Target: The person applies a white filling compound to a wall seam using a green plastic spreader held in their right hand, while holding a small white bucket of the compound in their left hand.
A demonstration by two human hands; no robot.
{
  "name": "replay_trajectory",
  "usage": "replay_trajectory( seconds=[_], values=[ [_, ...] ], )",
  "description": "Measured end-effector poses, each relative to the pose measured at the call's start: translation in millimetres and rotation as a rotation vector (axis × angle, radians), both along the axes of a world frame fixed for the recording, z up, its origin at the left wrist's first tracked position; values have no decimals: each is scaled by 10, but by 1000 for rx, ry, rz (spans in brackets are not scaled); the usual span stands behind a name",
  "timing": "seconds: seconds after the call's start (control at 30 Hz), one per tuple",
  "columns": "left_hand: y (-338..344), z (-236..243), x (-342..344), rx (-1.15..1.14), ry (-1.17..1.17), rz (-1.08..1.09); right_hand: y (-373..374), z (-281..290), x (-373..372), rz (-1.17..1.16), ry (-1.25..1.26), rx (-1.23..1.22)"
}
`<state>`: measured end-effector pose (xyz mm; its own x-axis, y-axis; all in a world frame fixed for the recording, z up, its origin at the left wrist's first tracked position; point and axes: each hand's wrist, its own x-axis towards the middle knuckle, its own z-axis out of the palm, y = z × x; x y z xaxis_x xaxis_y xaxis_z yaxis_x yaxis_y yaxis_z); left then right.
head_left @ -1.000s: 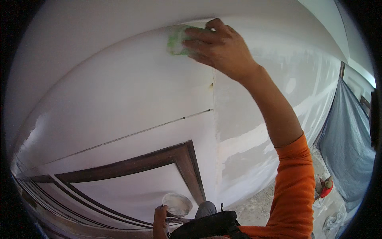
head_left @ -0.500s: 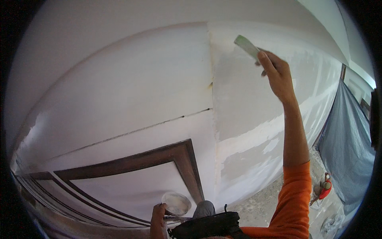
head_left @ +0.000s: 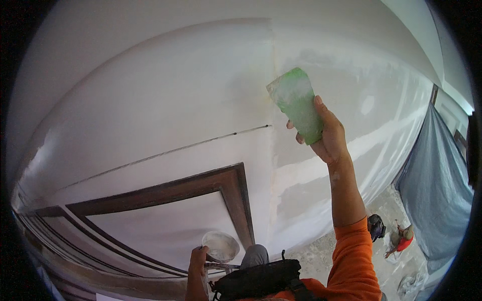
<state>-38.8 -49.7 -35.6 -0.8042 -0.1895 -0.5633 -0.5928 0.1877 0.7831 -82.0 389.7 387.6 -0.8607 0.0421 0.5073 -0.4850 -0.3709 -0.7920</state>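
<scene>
Head view: right hand (head_left: 329,135) gripping green scraper (head_left: 296,103) (putty-smeared)

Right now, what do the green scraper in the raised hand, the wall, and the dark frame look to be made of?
Green scraper: looks like flexible plastic, matte, smeared with white filler. Wall: seemingly plasterboard, matte white, with visible seams and paler filled patches. Dark frame: probably stained wood, brown with a slight sheen, though a coated finish can't be ruled out.
</scene>
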Motion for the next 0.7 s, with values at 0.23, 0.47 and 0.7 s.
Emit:
replay_trajectory(
  seconds=[0.23, 0.47, 0.7],
  values=[
    [-238, -431, 74, -8, 252, 2, -246, -1117, -33, 127, -143, 191],
    [-140, -202, 37, -131, 117, -130, -281, -3934, 115, 291, -879, 706],
    [-159, -469, 25, -360, 184, -151, 89, -5522, 764, 392, -1228, 90]
  ],
)
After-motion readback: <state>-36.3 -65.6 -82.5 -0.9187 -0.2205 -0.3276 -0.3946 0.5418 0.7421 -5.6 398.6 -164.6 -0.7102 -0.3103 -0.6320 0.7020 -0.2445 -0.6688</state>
